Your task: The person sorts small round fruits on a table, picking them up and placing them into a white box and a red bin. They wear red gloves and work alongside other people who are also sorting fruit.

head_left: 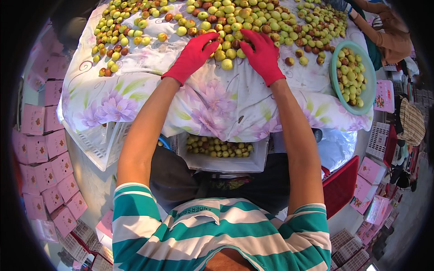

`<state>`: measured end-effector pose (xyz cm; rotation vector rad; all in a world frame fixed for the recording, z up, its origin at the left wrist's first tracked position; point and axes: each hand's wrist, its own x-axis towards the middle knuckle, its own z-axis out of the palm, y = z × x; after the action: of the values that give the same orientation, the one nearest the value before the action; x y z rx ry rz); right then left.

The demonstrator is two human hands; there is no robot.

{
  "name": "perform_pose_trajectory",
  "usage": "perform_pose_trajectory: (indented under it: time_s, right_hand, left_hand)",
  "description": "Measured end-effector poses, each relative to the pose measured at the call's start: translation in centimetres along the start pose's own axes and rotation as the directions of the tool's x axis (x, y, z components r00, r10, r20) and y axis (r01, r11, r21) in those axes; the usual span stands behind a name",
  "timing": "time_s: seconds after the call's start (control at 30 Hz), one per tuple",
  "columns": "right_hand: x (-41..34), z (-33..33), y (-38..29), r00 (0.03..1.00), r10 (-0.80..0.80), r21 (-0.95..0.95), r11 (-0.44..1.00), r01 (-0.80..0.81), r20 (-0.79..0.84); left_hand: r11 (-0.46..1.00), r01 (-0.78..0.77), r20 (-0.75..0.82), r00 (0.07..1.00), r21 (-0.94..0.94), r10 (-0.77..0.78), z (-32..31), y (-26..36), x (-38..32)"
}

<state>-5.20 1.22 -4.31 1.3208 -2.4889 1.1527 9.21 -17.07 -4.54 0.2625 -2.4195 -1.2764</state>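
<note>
Both my hands wear red gloves and reach into the near edge of a heap of green and brown jujubes point(237, 20). My left hand point(194, 56) has its thumb and fingers apart, touching the fruit on the left side. Across from it, my right hand point(261, 54) spreads its fingers against the right side. Several jujubes lie in the gap between the hands, and a yellow-green jujube point(227, 64) is nearest to me. Neither hand plainly holds a fruit. Beneath the heap is a white tablecloth point(213, 98) printed with purple flowers.
A green plastic basin point(371, 78) of jujubes stands at the table's right edge. Another person point(390, 37) sits beyond it. Below the table's front are a carton point(223, 164) holding jujubes, a white crate point(89, 144) and a red crate point(340, 189). Pink boxes point(56, 144) are stacked at left.
</note>
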Motion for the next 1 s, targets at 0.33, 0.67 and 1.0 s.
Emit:
perform_pose_trajectory:
  time_s: [0.33,0.67,1.0]
  right_hand:
    - [-3.0,-2.1,-3.8,0.89,-0.339,-0.168,0.901,0.401,0.306]
    - [-2.6,-4.5,-2.0,0.919,-0.309,0.117,0.95,0.288,0.246]
    - [4.5,1.8,4.9,0.985,0.027,-0.248,0.969,0.016,0.17]
  left_hand:
    - [0.93,0.249,0.186,0.961,-0.271,-0.203,-1.5,0.6,0.1]
    - [0.828,0.4,0.215,0.916,-0.394,-0.34,-2.1,1.6,0.4]
    - [0.826,0.347,0.185,0.938,-0.444,-0.294,-2.2,0.8,0.6]
